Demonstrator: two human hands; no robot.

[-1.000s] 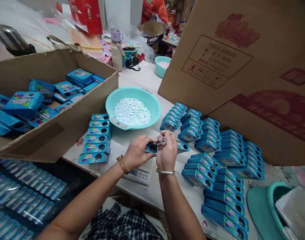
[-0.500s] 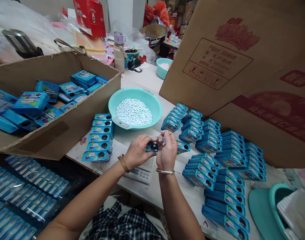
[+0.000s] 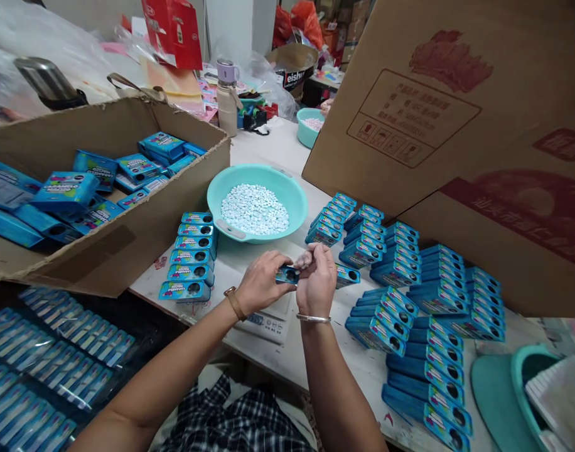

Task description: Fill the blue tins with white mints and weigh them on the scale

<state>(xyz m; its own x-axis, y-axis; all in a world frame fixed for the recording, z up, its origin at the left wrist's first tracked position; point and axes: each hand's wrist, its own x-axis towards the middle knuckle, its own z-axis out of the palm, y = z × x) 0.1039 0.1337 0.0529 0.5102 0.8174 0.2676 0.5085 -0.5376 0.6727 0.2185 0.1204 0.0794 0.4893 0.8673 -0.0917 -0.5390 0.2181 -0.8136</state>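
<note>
My left hand (image 3: pixel 263 282) is closed around a small blue candy box (image 3: pixel 287 274), its round dark opening turned up and to the right. Against that opening sits my right hand (image 3: pixel 317 280), curled, with the fingers bent over small pale candies (image 3: pixel 304 260); the fingers partly hide them. Under both hands is a white digital scale (image 3: pixel 267 326), its digits too blurred to read. Just beyond them stands a turquoise basin (image 3: pixel 294 216) of pale blue candies. Another blue box (image 3: pixel 346 275) is right behind my right hand.
Blue boxes stand in a row (image 3: pixel 191 255) at left and in several rows (image 3: pixel 438 282) at right. An open carton (image 3: pixel 127 251) of boxes is on the left, a tall carton (image 3: pixel 410 125) on the right. Near a farther basin (image 3: pixel 308 133) another person's hand (image 3: pixel 326 105) shows.
My right fingers have shifted slightly over the box opening, and the white candies seen in the opening before no longer show. Another person's hand has appeared by the far basin.
</note>
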